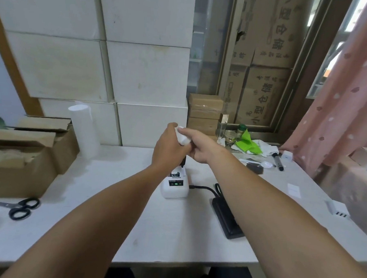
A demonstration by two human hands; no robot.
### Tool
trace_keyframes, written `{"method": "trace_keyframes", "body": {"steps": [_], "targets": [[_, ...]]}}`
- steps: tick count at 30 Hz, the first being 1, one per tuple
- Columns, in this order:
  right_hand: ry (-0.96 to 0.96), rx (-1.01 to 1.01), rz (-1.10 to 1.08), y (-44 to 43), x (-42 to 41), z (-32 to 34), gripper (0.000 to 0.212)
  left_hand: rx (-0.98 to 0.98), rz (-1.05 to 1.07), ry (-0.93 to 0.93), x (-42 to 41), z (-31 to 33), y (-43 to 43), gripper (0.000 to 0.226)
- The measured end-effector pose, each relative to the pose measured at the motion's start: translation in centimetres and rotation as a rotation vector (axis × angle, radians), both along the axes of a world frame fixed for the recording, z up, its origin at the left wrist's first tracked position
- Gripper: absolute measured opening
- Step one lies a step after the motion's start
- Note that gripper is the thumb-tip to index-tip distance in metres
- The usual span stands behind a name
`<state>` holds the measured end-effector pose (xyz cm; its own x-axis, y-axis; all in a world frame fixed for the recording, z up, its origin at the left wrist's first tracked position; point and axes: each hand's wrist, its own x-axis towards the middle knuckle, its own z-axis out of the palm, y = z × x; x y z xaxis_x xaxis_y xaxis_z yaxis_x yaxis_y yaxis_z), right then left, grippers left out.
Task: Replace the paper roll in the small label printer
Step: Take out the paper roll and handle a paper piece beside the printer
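Note:
The small white label printer (175, 188) stands on the white table (131, 231) in the middle, its lid up and a green light lit on its front panel. Above it, both hands meet around a small white paper roll (183, 137). My left hand (168, 148) wraps the roll from the left. My right hand (199, 146) pinches it from the right with thumb and fingers. The roll is mostly hidden by the fingers. A black cable (203, 188) runs from the printer's right side.
Black scissors (19, 208) lie at the left front, beside open cardboard boxes (22, 151). A black power bank (227, 217) lies right of the printer. A tall white roll (84, 131) stands at the back left. Jars, green paper, a marker and a spoon clutter the back right.

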<state>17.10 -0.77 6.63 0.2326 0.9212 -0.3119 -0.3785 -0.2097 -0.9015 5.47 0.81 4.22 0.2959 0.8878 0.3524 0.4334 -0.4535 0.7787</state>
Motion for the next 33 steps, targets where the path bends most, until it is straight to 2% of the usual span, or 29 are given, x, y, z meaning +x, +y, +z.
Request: {"method": "trace_keyframes", "body": {"steps": [3,10,16,22,27,29,31,33], "targets": [[-0.025,0.015,0.005,-0.2,0.1,0.2,0.011,0.066,0.078,0.049,0.1,0.3,0.0,0.068],[-0.158,0.000,-0.025,-0.4,0.9,-0.3,0.023,0.158,0.163,0.086,-0.5,0.6,0.6,0.071],[-0.215,0.033,-0.051,0.4,0.1,-0.4,0.012,0.298,0.127,0.206,0.0,1.0,-0.1,0.054],[-0.479,0.089,-0.104,0.9,-0.7,-1.2,0.037,0.233,0.160,0.234,0.2,0.8,0.4,0.048],[-0.653,0.090,-0.103,1.1,-0.7,-1.7,0.043,0.217,0.113,0.219,0.0,0.1,0.7,0.042],[-0.613,0.070,-0.081,1.3,-0.7,-1.8,0.043,0.196,0.092,0.205,-0.2,-0.1,0.9,0.042],[-0.490,0.067,-0.061,1.3,-0.5,-1.5,0.041,0.197,0.073,0.179,-0.5,-0.4,0.9,0.036],[-0.390,0.043,-0.037,1.2,-0.1,-1.3,0.048,0.216,0.052,0.160,-0.7,-0.6,1.0,0.035]]}}
